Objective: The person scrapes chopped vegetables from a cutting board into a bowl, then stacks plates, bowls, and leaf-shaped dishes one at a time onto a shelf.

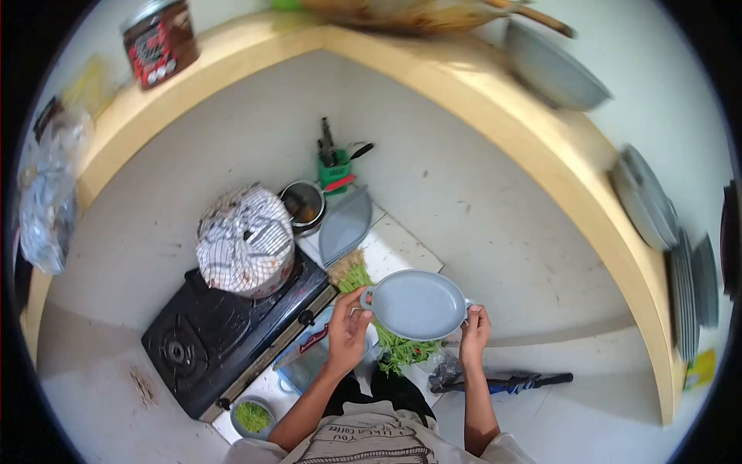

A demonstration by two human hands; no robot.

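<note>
A grey oval dish (418, 305) with a small handle at each end is held up in front of my body, its inside facing me. My left hand (349, 332) grips its left handle between thumb and fingers. At the other end my right hand (475, 334) pinches the right handle. The dish looks empty. Below and behind it, leafy greens (406, 353) lie on the white tiles, partly hidden by the dish. Left of my left hand, a knife with a red handle (314, 339) rests over a bluish container (300, 365).
A black stove (224, 340) bears a cloth-covered pot (246, 241). Beyond are a small pot (302, 205), a grey leaf-shaped plate (345, 226) and a green knife holder (334, 170). A bowl of chopped greens (253, 417) stands lower left. An umbrella (518, 382) lies right. A curved shelf (495, 93) arches overhead.
</note>
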